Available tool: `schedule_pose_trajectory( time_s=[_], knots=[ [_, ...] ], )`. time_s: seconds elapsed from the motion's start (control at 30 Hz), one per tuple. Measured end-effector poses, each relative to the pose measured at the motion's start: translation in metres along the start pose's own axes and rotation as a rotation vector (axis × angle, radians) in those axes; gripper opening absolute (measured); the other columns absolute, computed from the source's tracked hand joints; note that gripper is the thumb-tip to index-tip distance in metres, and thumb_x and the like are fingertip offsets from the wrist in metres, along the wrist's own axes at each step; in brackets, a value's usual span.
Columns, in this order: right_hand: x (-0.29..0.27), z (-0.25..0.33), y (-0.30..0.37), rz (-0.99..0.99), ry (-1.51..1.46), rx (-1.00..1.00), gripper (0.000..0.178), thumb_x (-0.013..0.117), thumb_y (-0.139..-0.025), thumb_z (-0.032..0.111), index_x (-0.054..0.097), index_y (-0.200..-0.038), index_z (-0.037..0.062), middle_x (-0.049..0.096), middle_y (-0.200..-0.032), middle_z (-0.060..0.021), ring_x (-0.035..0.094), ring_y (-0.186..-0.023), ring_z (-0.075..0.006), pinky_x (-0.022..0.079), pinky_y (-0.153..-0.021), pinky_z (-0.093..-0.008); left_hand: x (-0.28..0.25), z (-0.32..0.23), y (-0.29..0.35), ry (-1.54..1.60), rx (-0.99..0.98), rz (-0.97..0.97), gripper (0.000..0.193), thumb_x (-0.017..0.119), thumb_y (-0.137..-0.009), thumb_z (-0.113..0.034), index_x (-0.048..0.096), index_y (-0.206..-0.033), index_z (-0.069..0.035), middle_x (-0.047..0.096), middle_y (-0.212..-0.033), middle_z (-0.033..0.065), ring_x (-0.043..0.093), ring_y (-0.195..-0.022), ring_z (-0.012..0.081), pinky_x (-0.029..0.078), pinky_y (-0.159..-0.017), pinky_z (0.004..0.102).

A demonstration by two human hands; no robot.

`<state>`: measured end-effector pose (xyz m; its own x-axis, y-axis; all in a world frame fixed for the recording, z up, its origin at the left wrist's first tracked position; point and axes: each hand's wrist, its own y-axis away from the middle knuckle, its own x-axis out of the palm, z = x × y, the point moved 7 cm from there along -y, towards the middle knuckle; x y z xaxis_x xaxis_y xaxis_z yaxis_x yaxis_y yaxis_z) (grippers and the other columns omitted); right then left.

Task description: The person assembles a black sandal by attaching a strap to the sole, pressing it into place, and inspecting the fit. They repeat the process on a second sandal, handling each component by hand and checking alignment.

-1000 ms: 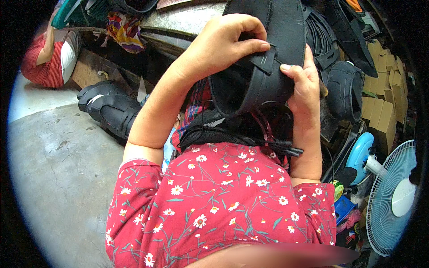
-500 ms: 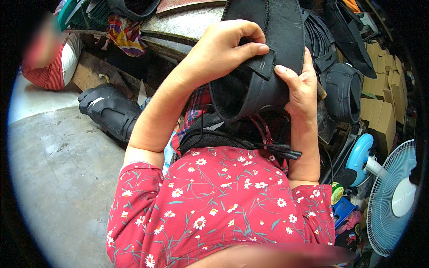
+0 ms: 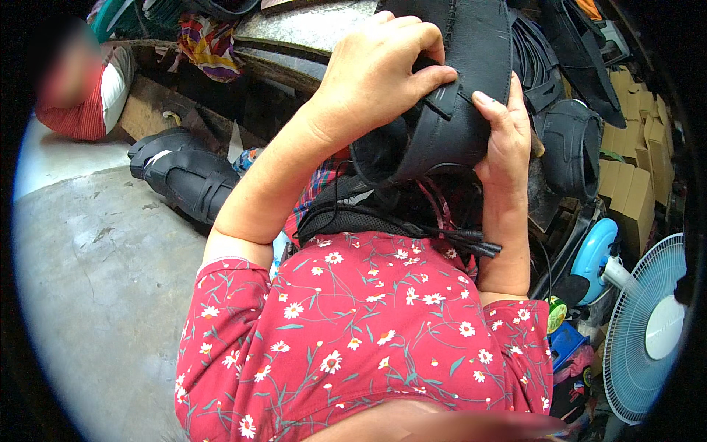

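A black leather shoe upper (image 3: 449,144), curved into an open loop, is held up in front of me between both hands. My left hand (image 3: 387,74) pinches a short black strap (image 3: 442,101) between thumb and bent fingers, against the face of the upper. Two small pale marks show on that strap. My right hand (image 3: 504,132) grips the right edge of the upper, thumb on the outer face beside the strap and fingers mostly hidden behind. Further up, a stitched seam runs along the leather.
Finished-looking black shoes (image 3: 188,177) rest at the left above the grey floor (image 3: 110,295). More black uppers (image 3: 571,147) and a bundle of black straps (image 3: 534,62) lie right. Cardboard boxes (image 3: 626,191) and a fan (image 3: 648,324) stand farther right. Another person's red sleeve (image 3: 74,114) shows upper left.
Both hands and the shoe upper have shifted slightly right, and my left hand slightly upward. The left hand still pinches the strap, and the right hand keeps its hold on the edge.
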<state>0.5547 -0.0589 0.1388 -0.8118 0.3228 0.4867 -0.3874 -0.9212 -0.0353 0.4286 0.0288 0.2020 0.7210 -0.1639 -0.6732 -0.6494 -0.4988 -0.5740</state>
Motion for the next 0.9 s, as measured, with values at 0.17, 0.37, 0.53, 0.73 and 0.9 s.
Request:
schedule_pose_trajectory(
  time_s=[0.17,0.37,0.53,0.73,0.9],
  knots=[
    [-0.001,0.0,-0.001,-0.028,0.071,-0.017,0.051,0.063,-0.084,0.001,0.043,-0.131,-0.0005,0.062,-0.112,-0.0115,0.063,-0.095,-0.0168,0.053,-0.086,-0.0296,-0.006,0.0,-0.003,0.185,-0.056,0.023,0.027,0.076,-0.075,-0.017,0.059,-0.094,-0.007,0.058,-0.086,0.0094,0.055,-0.087,0.0287,0.044,-0.079,0.0406],
    [-0.005,0.003,-0.003,-0.037,0.084,-0.008,0.047,0.064,-0.084,0.001,0.046,-0.128,0.0006,0.063,-0.108,-0.01,0.064,-0.092,-0.0162,0.053,-0.083,-0.0292,-0.012,-0.033,0.005,0.066,0.489,0.077,0.017,0.074,-0.072,-0.019,0.067,-0.085,-0.01,0.064,-0.087,0.0019,0.059,-0.084,0.0236,0.049,-0.076,0.0361],
    [-0.006,0.002,-0.002,-0.061,0.082,-0.02,0.047,0.064,-0.083,0.001,0.047,-0.127,0.0007,0.063,-0.107,-0.01,0.064,-0.089,-0.0161,0.054,-0.081,-0.0296,-0.008,-0.029,0.014,-0.03,0.532,0.205,0.027,0.069,-0.069,-0.011,0.068,-0.096,-0.008,0.064,-0.094,0.0031,0.061,-0.092,0.0251,0.051,-0.081,0.0353],
    [-0.007,0.002,-0.003,-0.069,0.073,-0.015,0.051,0.065,-0.082,0.001,0.046,-0.129,0.0002,0.063,-0.107,-0.01,0.064,-0.089,-0.0161,0.054,-0.081,-0.03,-0.006,-0.034,0.015,-0.026,0.571,0.129,0.028,0.066,-0.067,-0.013,0.066,-0.095,-0.006,0.064,-0.094,0.0045,0.062,-0.092,0.0249,0.049,-0.089,0.0379],
    [-0.005,0.006,0.003,-0.073,0.11,-0.001,0.058,0.073,-0.078,0.002,0.046,-0.129,-0.0001,0.063,-0.108,-0.0109,0.065,-0.092,-0.0172,0.054,-0.084,-0.0316,-0.005,-0.036,0.024,-0.086,0.58,0.109,0.028,0.066,-0.069,-0.014,0.068,-0.095,-0.008,0.065,-0.095,0.0024,0.063,-0.09,0.0193,0.048,-0.091,0.0386]
  ],
)
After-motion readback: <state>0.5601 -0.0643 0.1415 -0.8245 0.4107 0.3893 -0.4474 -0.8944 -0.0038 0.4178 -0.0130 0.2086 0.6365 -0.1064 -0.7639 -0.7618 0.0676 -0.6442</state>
